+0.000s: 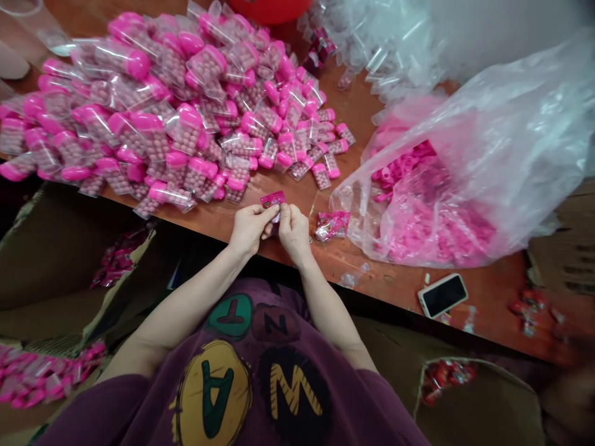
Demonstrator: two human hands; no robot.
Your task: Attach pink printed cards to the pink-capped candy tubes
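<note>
My left hand (251, 227) and my right hand (294, 233) meet at the table's front edge. Both are closed, fingertips pinching a small pink printed packet (273, 197) between them. Its upper part sticks out beyond my fingers; the lower part is mostly hidden. Just right of my right hand lies another shiny pink packet (331, 225). Beyond my hands is a big heap of small clear bottles with pink caps (186, 124), filled with little pinkish balls.
A clear plastic bag (506, 136) of pink caps (437, 229) stands at right, with clear empty tubes (385, 43) behind. A phone (443, 295) lies near the front edge. Cardboard boxes (41, 248) holding packets and bottles flank me below the table (372, 285).
</note>
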